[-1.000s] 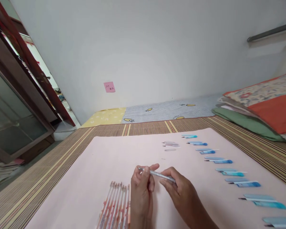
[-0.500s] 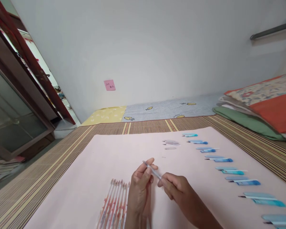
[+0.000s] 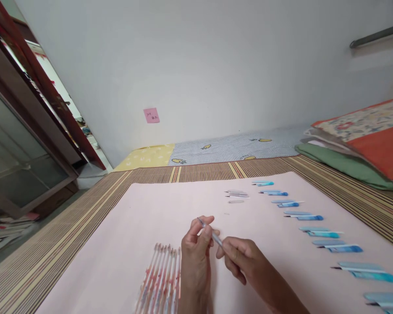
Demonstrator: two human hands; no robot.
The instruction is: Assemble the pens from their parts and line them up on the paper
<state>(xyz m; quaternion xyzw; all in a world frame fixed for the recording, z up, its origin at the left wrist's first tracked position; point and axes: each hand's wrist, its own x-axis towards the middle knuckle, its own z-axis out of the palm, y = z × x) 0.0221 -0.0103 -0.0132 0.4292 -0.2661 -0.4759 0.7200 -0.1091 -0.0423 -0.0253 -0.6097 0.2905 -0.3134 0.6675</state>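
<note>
I am holding a thin clear plastic pen [image 3: 212, 235] just right of the row of pink-patterned pens [image 3: 160, 279]. My left hand [image 3: 196, 250] and right hand [image 3: 240, 257] are both pinching it, fingers closed.

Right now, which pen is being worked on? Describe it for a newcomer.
On the pink sheet over the striped mat, look between the pink-patterned pens and the blue parts. The slim clear pen is the only one held off the sheet, pinched between the left hand and right hand.
</note>
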